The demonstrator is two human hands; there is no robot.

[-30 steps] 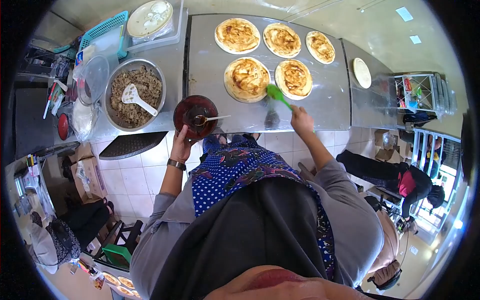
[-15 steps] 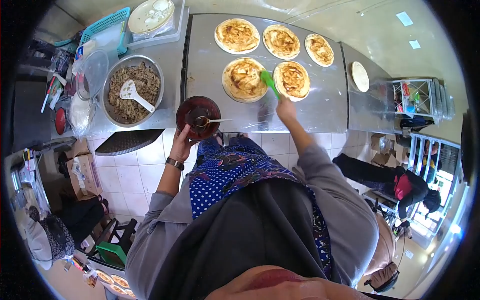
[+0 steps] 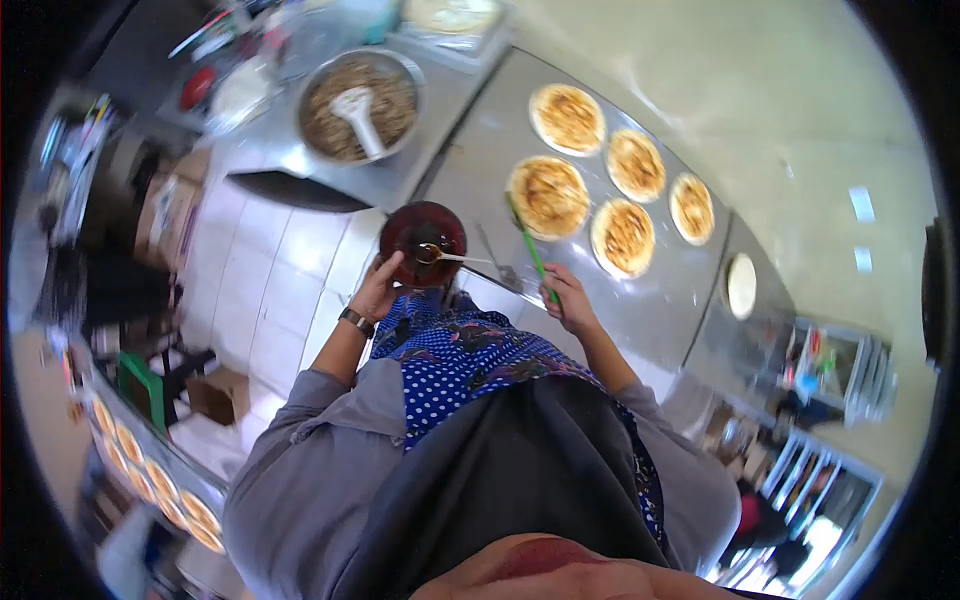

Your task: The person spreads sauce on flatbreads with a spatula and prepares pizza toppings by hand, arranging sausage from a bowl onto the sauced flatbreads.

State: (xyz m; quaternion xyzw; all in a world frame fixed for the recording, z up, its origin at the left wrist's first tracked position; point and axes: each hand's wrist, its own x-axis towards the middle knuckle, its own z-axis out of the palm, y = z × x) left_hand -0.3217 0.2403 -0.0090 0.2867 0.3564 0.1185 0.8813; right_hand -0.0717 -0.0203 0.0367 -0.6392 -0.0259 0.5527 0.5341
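My left hand grips the rim of a dark red bowl, thumb over the edge. Dark liquid and a spoon with a pale handle are inside it; the handle sticks out to the right. In my right hand is a slim green spatula, fingers wrapped round its handle. Its head overlaps the left edge of the nearest left flatbread, which has brown sauce smeared over it. Beside that one lies another sauced flatbread, with several more in the row behind.
The steel table holds the flatbreads. On the left counter stands a metal bowl of minced filling with a white scoop. A plain pale round lies at the right. More flatbreads sit on another surface at lower left.
The view has turned, so the table now slants down to the right. My right hand has drawn back towards me, and the spatula has gone from between two flatbreads to the left one's outer edge.
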